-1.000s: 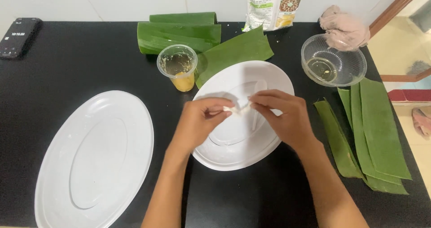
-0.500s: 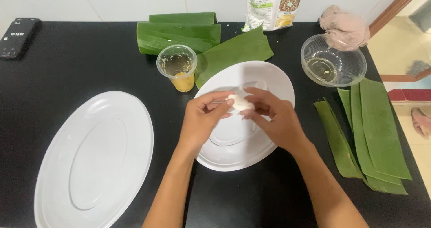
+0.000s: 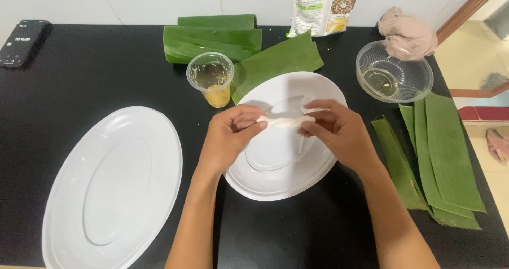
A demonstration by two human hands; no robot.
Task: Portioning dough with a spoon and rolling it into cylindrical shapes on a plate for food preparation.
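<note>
Stretching a pale, soft strip of dough [image 3: 285, 122], the left hand [image 3: 229, 136] and right hand [image 3: 339, 134] each pinch one end above the white oval plastic plate [image 3: 254, 187]. Judging by how thin the middle looks, an even, gentle pull should keep it from tearing.

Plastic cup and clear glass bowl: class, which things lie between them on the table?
In the head view, a banana leaf piece and the far rim of the white oval plate lie between plastic cup and glass bowl.

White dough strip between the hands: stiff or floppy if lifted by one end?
Probably floppy: the dough strip stretches thin and dips between left hand and right hand. Likely sticky and easily torn, since its middle looks narrowed. Seems light; fingertips alone carry it above the oval plate.
</note>
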